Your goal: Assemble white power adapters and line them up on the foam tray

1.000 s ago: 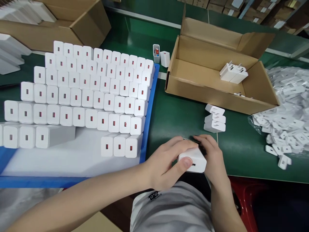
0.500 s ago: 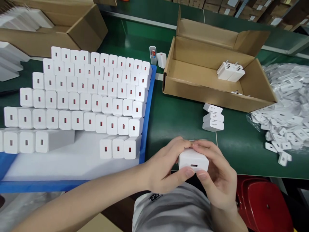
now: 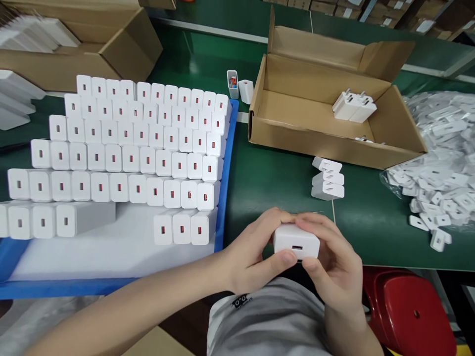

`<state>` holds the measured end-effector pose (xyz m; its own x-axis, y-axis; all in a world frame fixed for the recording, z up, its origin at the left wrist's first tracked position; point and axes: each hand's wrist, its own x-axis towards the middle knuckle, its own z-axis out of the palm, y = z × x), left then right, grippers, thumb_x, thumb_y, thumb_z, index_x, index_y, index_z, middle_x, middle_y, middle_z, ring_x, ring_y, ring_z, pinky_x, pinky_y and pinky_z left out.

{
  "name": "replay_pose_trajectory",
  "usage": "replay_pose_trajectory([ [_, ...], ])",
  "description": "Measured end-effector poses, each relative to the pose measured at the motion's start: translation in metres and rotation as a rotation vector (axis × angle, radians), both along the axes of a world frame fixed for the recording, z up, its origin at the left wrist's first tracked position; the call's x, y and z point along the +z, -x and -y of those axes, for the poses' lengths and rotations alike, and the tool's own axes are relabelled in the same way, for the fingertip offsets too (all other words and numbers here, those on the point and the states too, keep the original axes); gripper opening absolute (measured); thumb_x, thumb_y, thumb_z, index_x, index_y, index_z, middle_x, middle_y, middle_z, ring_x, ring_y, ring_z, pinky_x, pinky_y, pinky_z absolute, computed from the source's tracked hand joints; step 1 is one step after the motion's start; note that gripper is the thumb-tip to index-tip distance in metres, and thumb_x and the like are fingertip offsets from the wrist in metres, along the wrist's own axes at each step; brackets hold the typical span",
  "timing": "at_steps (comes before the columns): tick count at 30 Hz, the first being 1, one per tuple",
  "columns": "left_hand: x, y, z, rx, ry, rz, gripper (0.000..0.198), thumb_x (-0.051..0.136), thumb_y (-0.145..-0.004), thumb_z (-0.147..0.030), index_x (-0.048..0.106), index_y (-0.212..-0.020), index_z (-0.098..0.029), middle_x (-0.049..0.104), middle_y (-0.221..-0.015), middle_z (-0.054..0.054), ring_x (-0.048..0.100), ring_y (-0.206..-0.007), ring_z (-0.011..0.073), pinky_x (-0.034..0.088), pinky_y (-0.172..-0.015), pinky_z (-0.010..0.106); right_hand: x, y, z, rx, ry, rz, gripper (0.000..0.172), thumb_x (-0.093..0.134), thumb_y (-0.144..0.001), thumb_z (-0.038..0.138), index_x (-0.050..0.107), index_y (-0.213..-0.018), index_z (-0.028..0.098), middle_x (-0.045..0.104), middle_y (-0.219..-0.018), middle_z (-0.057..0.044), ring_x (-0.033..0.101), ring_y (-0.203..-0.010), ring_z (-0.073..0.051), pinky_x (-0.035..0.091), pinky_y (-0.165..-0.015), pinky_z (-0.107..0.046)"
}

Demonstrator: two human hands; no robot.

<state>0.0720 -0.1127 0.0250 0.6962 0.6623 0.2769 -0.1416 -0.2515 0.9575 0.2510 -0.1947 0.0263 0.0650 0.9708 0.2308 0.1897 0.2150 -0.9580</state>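
Note:
Between both hands, in front of my body, is a white USB charger (image 3: 297,238) with its port side facing me. My left hand (image 3: 256,254) grips it from the left, thumb low on the front and fingers over the far edge. On the other side my right hand (image 3: 334,257) is closed on the same charger, its thumb at the lower front corner. To the left, a blue-edged tray (image 3: 122,257) bears rows of white chargers (image 3: 137,189) with ports showing. A few white plastic pieces (image 3: 328,180) are stacked just beyond my hands.
An open cardboard box (image 3: 297,118) with several plug chargers (image 3: 354,106) stands behind the stack. A bag of small white parts (image 3: 441,163) spills at the right. Another cardboard box (image 3: 126,47) is at the far left. A red stool (image 3: 415,311) stands below the table edge.
The view has shifted slightly. Both hands keep hold of the charger, which appears tilted a little, its port face turned more toward me.

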Motion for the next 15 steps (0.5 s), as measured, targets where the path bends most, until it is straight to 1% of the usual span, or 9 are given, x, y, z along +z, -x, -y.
replay_pose_trajectory([
  [1,0.0,0.0,0.0,0.021,0.053,0.003,0.044,0.047,-0.101,-0.053,0.053,-0.125,-0.017,0.061,-0.099,0.008,0.056,-0.084,0.0191,0.048,-0.075,0.033,-0.001,-0.007,-0.002,-0.011,-0.008,0.027,0.046,0.06,-0.098,0.044,0.059,-0.141,0.029,0.06,-0.133,-0.012,0.059,-0.117,-0.03,0.055,-0.089,-0.043],
  [2,0.001,0.0,0.001,0.045,0.109,0.011,0.045,0.049,-0.101,-0.054,0.053,-0.127,-0.018,0.061,-0.103,0.009,0.058,-0.087,0.0194,0.049,-0.076,0.033,-0.003,-0.015,-0.005,-0.045,-0.019,0.086,0.048,0.055,-0.1,0.046,0.055,-0.146,0.03,0.058,-0.137,-0.012,0.059,-0.115,-0.029,0.054,-0.088,-0.043],
  [4,0.002,-0.001,0.001,0.08,0.233,0.044,0.043,0.052,-0.1,-0.052,0.054,-0.128,-0.019,0.062,-0.108,0.009,0.061,-0.09,0.0188,0.051,-0.078,0.031,-0.008,-0.032,-0.012,-0.139,-0.045,0.317,0.047,0.05,-0.103,0.036,0.05,-0.149,0.03,0.052,-0.145,-0.012,0.059,-0.114,-0.028,0.052,-0.09,-0.044],
  [5,0.002,-0.001,0.001,0.087,0.296,0.071,0.041,0.055,-0.099,-0.05,0.055,-0.128,-0.02,0.062,-0.109,0.009,0.062,-0.09,0.018,0.053,-0.078,0.03,-0.011,-0.04,-0.015,-0.165,-0.057,0.473,0.046,0.051,-0.102,0.027,0.052,-0.148,0.029,0.051,-0.146,-0.012,0.058,-0.114,-0.027,0.051,-0.092,-0.044],
  [6,0.002,-0.002,0.001,0.083,0.356,0.098,0.039,0.059,-0.098,-0.047,0.057,-0.128,-0.021,0.062,-0.11,0.008,0.064,-0.09,0.0173,0.054,-0.078,0.029,-0.016,-0.046,-0.018,-0.155,-0.06,0.634,0.045,0.053,-0.1,0.02,0.056,-0.144,0.027,0.051,-0.144,-0.013,0.057,-0.114,-0.027,0.05,-0.094,-0.045],
  [8,0.002,-0.005,0.0,0.068,0.449,0.144,0.037,0.066,-0.095,-0.04,0.06,-0.127,-0.022,0.064,-0.111,0.008,0.066,-0.092,0.0166,0.056,-0.079,0.027,-0.025,-0.052,-0.021,-0.042,-0.065,0.871,0.037,0.055,-0.097,0.012,0.063,-0.131,0.021,0.059,-0.133,-0.014,0.057,-0.108,-0.028,0.051,-0.092,-0.045],
  [10,0.002,-0.006,0.0,0.057,0.498,0.168,0.036,0.072,-0.092,-0.034,0.065,-0.125,-0.023,0.068,-0.112,0.008,0.068,-0.096,0.0172,0.057,-0.083,0.027,-0.035,-0.051,-0.022,0.038,-0.083,0.974,0.026,0.052,-0.096,0.009,0.067,-0.116,0.016,0.066,-0.114,-0.014,0.057,-0.094,-0.026,0.053,-0.08,-0.042],
  [12,0.002,-0.007,-0.001,0.042,0.515,0.165,0.039,0.078,-0.087,-0.031,0.068,-0.123,-0.023,0.07,-0.112,0.008,0.068,-0.098,0.0185,0.058,-0.087,0.028,-0.04,-0.051,-0.02,0.043,-0.093,1.032,0.019,0.05,-0.096,0.008,0.066,-0.105,0.014,0.067,-0.1,-0.013,0.056,-0.084,-0.025,0.052,-0.069,-0.04],
  [15,0.004,-0.007,-0.002,0.037,0.506,0.124,0.047,0.087,-0.076,-0.028,0.073,-0.12,-0.021,0.07,-0.107,0.008,0.069,-0.093,0.0194,0.059,-0.085,0.03,-0.034,-0.057,-0.016,0.027,-0.004,1.017,0.015,0.049,-0.097,0.011,0.063,-0.1,0.016,0.066,-0.095,-0.011,0.06,-0.082,-0.024,0.052,-0.067,-0.039],
])
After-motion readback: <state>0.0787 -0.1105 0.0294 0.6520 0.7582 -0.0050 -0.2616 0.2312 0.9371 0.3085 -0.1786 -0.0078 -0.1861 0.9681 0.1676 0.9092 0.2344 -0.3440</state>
